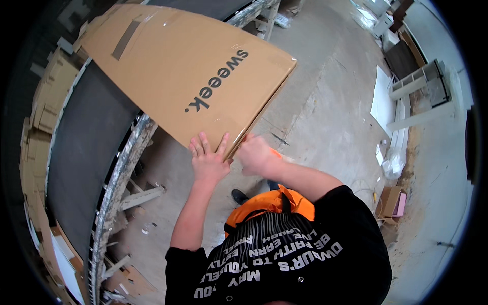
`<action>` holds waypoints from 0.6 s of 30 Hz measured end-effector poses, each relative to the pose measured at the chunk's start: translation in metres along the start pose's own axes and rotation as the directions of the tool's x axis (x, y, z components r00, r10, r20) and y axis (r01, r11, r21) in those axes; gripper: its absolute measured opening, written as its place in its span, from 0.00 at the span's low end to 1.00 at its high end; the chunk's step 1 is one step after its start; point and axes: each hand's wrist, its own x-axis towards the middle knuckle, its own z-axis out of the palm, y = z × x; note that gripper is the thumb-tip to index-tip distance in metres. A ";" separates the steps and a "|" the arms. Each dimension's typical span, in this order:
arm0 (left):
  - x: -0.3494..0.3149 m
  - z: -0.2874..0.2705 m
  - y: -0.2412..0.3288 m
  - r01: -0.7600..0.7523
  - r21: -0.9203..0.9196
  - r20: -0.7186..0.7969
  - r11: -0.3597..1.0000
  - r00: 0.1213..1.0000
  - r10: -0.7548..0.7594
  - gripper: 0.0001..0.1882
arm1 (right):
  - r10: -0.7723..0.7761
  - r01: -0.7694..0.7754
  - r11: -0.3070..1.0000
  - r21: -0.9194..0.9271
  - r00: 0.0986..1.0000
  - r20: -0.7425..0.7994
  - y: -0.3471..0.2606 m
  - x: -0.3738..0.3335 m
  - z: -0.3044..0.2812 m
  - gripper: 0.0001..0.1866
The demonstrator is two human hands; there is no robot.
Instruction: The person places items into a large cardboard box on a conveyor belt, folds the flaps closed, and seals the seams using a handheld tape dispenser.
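Observation:
A large flat brown cardboard box [168,66] with dark printing and a strip of dark tape lies slanting across a black conveyor belt, its near end sticking out past the belt. My left hand [209,163] rests on the near corner of the box, fingers spread over its top face and thumb at the edge. Close against the box's near end side, my right hand [255,154] is closed in a fist. A bit of orange [276,153] shows beside that fist; what the fingers hold is hidden.
The black conveyor belt [84,137] with its worn metal rail [124,162] runs along the left. Stacked cartons [53,91] line its far side. White panels [381,101], plastic wrap [394,163] and a small open carton [390,202] lie along the wall at right.

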 end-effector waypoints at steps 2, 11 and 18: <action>-0.001 0.009 0.001 -0.011 -0.008 -0.055 1.000 0.998 0.010 0.46 | -0.106 0.133 0.984 -0.117 0.972 0.211 -0.008 0.020 0.028 0.13; 0.031 -0.027 0.024 0.110 0.041 0.194 0.993 0.974 -0.116 0.55 | 0.336 0.002 -0.179 0.984 0.940 0.060 0.181 -0.082 0.152 0.37; 0.228 -0.010 0.132 -0.076 -0.167 0.029 0.983 0.996 0.082 0.58 | 0.446 0.200 -0.276 0.940 0.893 -0.059 0.378 -0.035 0.052 0.38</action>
